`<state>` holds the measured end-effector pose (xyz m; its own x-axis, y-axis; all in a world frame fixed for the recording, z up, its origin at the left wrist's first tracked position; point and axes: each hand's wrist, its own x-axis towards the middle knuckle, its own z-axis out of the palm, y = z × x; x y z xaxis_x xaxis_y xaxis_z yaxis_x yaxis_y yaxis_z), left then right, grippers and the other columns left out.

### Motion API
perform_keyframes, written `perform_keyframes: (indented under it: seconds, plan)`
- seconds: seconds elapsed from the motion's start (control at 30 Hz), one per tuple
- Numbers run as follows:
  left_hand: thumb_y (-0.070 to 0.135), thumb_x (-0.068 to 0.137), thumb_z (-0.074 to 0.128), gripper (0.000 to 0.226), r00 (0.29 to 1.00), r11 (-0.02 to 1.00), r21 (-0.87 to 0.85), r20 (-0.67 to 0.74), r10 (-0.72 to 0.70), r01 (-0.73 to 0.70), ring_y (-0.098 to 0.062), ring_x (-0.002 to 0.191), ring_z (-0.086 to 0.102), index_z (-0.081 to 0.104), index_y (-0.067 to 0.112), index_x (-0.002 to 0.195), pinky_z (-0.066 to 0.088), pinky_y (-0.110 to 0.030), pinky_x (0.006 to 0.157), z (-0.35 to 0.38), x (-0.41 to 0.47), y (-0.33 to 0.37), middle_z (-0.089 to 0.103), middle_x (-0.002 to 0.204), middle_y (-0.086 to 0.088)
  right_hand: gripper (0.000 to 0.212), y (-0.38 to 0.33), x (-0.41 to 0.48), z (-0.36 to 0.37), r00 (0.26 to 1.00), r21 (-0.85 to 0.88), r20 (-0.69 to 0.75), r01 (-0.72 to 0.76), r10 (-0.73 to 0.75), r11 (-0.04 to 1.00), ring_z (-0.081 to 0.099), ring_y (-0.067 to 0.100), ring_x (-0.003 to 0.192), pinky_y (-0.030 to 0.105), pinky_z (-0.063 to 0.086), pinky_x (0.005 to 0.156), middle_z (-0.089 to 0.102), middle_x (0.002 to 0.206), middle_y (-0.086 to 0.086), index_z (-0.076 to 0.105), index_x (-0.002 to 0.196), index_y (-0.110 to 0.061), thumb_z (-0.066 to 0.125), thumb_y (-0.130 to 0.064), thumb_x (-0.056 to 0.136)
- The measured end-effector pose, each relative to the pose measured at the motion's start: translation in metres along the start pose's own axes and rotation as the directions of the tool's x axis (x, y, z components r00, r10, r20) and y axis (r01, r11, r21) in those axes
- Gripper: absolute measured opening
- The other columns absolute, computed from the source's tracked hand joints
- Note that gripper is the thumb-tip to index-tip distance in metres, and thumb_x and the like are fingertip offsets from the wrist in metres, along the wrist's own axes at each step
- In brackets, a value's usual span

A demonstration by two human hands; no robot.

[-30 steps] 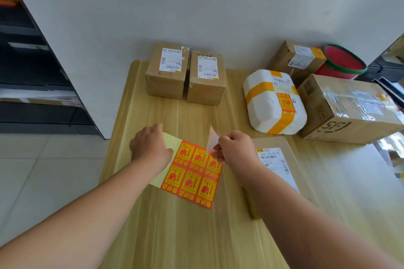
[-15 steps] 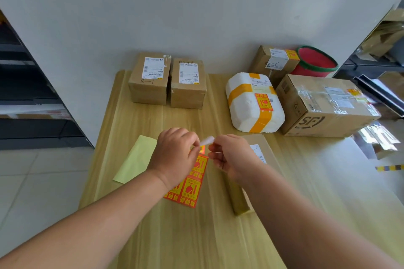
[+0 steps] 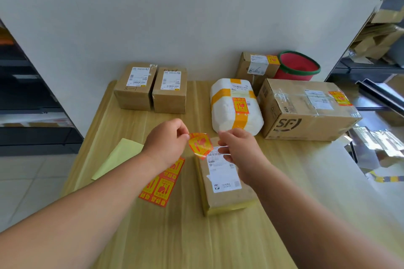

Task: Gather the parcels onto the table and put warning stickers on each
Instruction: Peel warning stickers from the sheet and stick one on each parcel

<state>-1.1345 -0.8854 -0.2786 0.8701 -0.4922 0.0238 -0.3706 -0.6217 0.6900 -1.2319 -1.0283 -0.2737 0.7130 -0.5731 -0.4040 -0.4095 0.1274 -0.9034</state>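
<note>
My left hand (image 3: 166, 140) pinches one edge of a peeled red-and-yellow warning sticker (image 3: 200, 144). My right hand (image 3: 237, 150) pinches its other side, holding it just above the near brown parcel (image 3: 225, 192) with a white label. The sticker sheet (image 3: 162, 183) lies on the wooden table (image 3: 196, 236), partly under my left forearm. Two small brown boxes (image 3: 150, 88) stand at the back left with no sticker showing. The white foam parcel (image 3: 236, 106), the large SF carton (image 3: 306, 109) and the small box (image 3: 256, 66) behind them each carry a sticker.
A pale yellow backing sheet (image 3: 119, 156) lies on the table's left side. A red bucket (image 3: 296, 65) stands at the back right against the white wall. Shelving flanks the table on both sides, and shiny packaging (image 3: 376, 146) sits off the right edge.
The sticker came off the sheet and now hangs stretched between both hands over the near parcel. My left hand left the sheet and moved right; the view shifted up.
</note>
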Motion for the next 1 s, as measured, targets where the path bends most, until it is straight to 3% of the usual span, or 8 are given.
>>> perform_keyframes:
  seconds: [0.13,0.23,0.47,0.6,0.67,0.8,1.0]
  plan:
    - [0.017,0.087,0.064,0.016,0.993,0.998,-0.035,0.115,-0.04,0.044,-0.016,0.063,0.051,0.058,0.021,0.073,0.042,-0.029,0.058,0.006,-0.001,0.018,0.057,0.07,0.001,0.007,0.004,0.002,-0.026,0.982,-0.278,0.036,0.186,-0.183,0.942,0.05,0.012,0.066,0.029,0.045,0.061,0.059,0.075,0.0,0.065,0.086,-0.013,0.066,-0.02,0.087]
    - [0.013,0.087,0.065,0.014,0.984,0.994,-0.08,0.168,-0.054,0.068,-0.013,0.056,0.047,0.06,0.017,0.073,0.035,-0.024,0.051,0.012,-0.004,0.03,0.054,0.066,0.004,0.005,0.008,0.004,-0.038,0.977,-0.304,0.103,0.212,-0.189,0.929,0.055,0.01,0.067,0.027,0.046,0.063,0.066,0.078,-0.002,0.066,0.084,-0.016,0.068,-0.019,0.087]
    - [0.012,0.085,0.066,0.015,0.977,0.988,-0.113,0.196,-0.082,0.105,-0.009,0.064,0.049,0.061,0.018,0.073,0.038,-0.025,0.059,0.029,-0.012,0.048,0.056,0.07,0.005,0.015,0.016,0.007,-0.057,0.968,-0.318,0.182,0.225,-0.174,0.921,0.058,0.013,0.07,0.03,0.05,0.067,0.068,0.082,0.004,0.063,0.076,-0.017,0.063,-0.013,0.091]
    - [0.013,0.086,0.066,0.012,0.981,0.984,-0.123,0.156,-0.112,0.131,-0.011,0.069,0.052,0.062,0.019,0.076,0.041,-0.027,0.063,0.039,-0.012,0.05,0.058,0.072,0.005,0.018,0.023,0.011,-0.06,0.968,-0.308,0.218,0.19,-0.126,0.932,0.054,0.013,0.069,0.027,0.046,0.063,0.064,0.079,0.004,0.061,0.076,-0.016,0.059,-0.016,0.094]
    - [0.014,0.087,0.064,0.005,0.98,0.976,-0.149,0.146,-0.135,0.157,-0.014,0.075,0.057,0.062,0.019,0.087,0.046,-0.03,0.069,0.045,-0.013,0.049,0.061,0.077,0.003,0.015,0.028,0.015,-0.062,0.972,-0.3,0.218,0.152,-0.088,0.942,0.049,0.013,0.066,0.025,0.042,0.059,0.058,0.075,0.003,0.062,0.082,-0.011,0.057,-0.016,0.094]
    - [0.016,0.089,0.062,0.021,0.975,0.964,-0.171,0.122,-0.183,0.203,-0.016,0.087,0.061,0.055,0.022,0.109,0.049,-0.032,0.082,0.052,-0.017,0.044,0.065,0.086,0.003,0.012,0.036,0.021,-0.065,0.979,-0.267,0.205,0.06,-0.004,0.962,0.05,0.012,0.067,0.025,0.04,0.059,0.059,0.076,0.002,0.061,0.091,-0.005,0.054,-0.014,0.095]
    - [0.015,0.086,0.065,0.011,0.965,0.968,-0.073,0.127,-0.228,0.238,-0.015,0.072,0.055,0.062,0.019,0.096,0.043,-0.027,0.067,0.069,-0.03,0.015,0.057,0.076,0.008,0.009,0.052,0.024,-0.063,0.973,-0.313,0.197,-0.058,0.124,0.948,0.049,0.011,0.062,0.025,0.038,0.054,0.058,0.072,0.002,0.061,0.087,-0.01,0.056,-0.012,0.094]
